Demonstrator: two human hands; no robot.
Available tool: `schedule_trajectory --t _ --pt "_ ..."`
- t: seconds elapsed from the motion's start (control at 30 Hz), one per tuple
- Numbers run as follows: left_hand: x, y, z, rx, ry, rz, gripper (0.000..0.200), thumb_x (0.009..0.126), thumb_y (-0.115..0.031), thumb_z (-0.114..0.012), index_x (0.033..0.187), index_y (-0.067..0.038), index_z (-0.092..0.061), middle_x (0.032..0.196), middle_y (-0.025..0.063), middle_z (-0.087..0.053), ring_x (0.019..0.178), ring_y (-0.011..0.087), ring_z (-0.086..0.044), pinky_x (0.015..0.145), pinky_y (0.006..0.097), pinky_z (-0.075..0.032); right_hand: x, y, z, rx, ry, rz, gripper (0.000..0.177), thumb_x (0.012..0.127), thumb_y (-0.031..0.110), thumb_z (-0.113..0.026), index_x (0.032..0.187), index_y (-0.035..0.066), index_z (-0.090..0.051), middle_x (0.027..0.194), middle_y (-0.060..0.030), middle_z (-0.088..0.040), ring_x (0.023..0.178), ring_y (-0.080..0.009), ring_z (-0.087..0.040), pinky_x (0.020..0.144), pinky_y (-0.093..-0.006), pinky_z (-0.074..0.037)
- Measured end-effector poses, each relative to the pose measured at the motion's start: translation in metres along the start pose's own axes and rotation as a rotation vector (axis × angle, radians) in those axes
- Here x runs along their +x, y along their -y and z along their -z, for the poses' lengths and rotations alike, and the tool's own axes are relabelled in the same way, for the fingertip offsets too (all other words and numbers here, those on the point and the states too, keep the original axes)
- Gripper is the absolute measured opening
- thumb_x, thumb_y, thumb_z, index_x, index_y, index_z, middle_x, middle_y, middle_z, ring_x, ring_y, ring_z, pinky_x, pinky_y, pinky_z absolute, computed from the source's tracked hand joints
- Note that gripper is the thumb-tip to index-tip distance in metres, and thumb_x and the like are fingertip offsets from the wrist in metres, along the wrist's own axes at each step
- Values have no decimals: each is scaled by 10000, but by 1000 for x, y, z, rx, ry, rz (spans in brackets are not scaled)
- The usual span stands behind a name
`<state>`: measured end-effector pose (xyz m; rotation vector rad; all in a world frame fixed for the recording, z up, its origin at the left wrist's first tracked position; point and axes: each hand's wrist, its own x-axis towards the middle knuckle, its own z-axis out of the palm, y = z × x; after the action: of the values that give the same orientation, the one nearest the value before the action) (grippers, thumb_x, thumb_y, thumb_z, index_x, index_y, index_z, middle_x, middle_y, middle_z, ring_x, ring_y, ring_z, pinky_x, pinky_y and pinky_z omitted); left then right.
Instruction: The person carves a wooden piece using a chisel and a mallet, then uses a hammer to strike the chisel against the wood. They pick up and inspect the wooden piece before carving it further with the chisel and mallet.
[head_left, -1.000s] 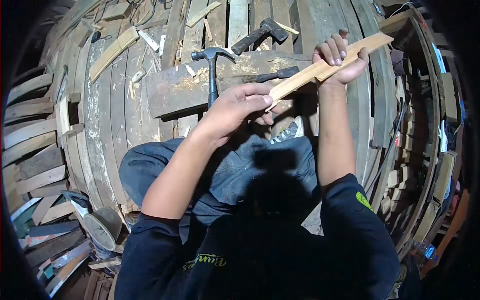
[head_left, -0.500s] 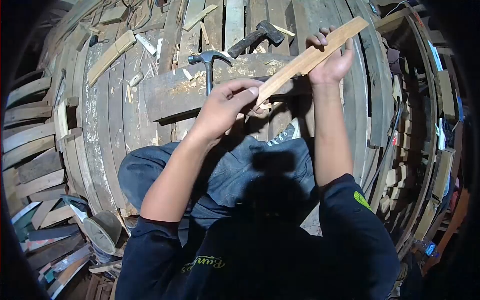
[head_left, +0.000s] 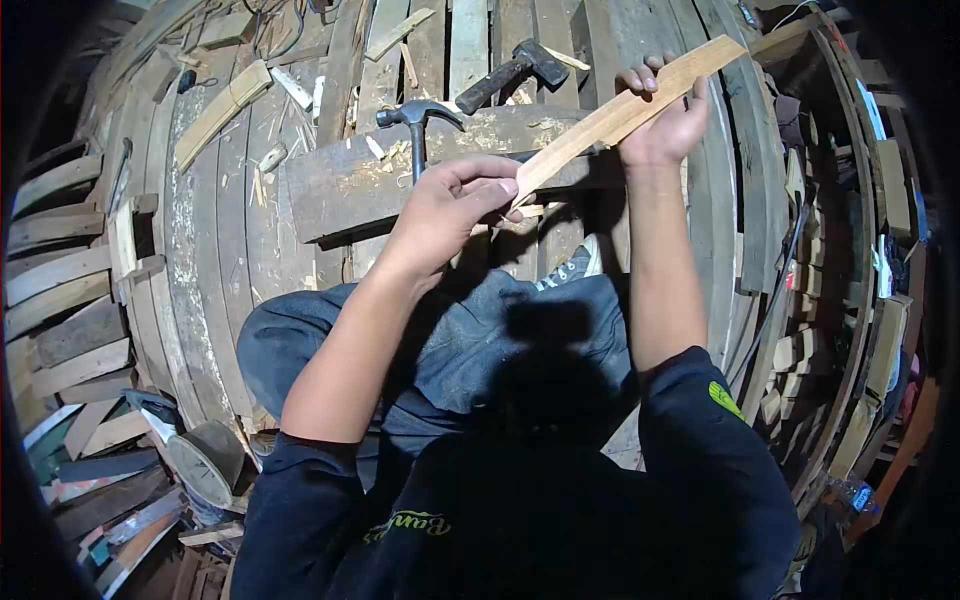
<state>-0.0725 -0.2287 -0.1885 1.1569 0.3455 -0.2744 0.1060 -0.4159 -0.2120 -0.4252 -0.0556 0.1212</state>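
A flat, pale wooden strip [head_left: 610,122] slants up to the right between my two hands. My left hand [head_left: 455,205] pinches its lower end between thumb and fingers. Near the upper end, my right hand [head_left: 665,125] is wrapped round the strip from below and behind, its fingertips showing over the far edge. Beneath the strip lies a thick wooden block [head_left: 345,190]. A claw hammer [head_left: 418,130] rests on the block with its head away from me, its handle partly covered by my left hand. Beyond it lies a dark-headed hammer [head_left: 510,78].
Wood chips and offcuts lie across the plank floor [head_left: 235,225]. A longer pale piece of wood [head_left: 222,115] lies at the far left. Scrap wood is piled on the left, beside a round container [head_left: 205,465]. A wooden rack [head_left: 850,200] holding pieces stands on the right.
The strip has shifted very slightly to the right and turned a little, its broad face now looking lighter. Both hands keep their hold on it.
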Motion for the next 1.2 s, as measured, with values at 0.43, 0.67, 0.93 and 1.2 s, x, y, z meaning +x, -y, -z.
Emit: schedule_trajectory --t 0.43,0.67,0.93,1.2 --pt "1 -5 5 -355 78 105 180 904 -95 -515 1072 -32 -533 827 140 -638 612 125 -519 569 215 -433 0 -6 -2 -246 -106 74 229 909 140 -506 1091 3 -525 1022 -158 -606 859 -237 -561 789 -355 -487" --pt "-4 -9 4 -361 126 18 306 942 -233 -539 1135 5 -542 945 203 -664 697 168 -621 680 258 -521 6 -5 10 -413 -176 296 309 882 76 -581 1132 20 -409 990 -96 -546 909 -200 -567 828 -341 -494" --pt "0 2 1 228 -147 -325 188 885 -101 -634 1023 26 -652 905 74 -669 753 101 -617 685 233 -506 7 -3 10 -545 -241 417 442 876 71 -595 1219 17 -321 1057 -133 -520 954 -203 -562 842 -338 -508" --pt "0 -1 1 93 -136 -247 182 878 -83 -638 1024 26 -631 918 86 -666 814 112 -636 709 236 -529 1 -5 1 -530 -307 439 519 869 66 -603 1273 41 -278 1063 -143 -524 958 -214 -572 836 -336 -514"
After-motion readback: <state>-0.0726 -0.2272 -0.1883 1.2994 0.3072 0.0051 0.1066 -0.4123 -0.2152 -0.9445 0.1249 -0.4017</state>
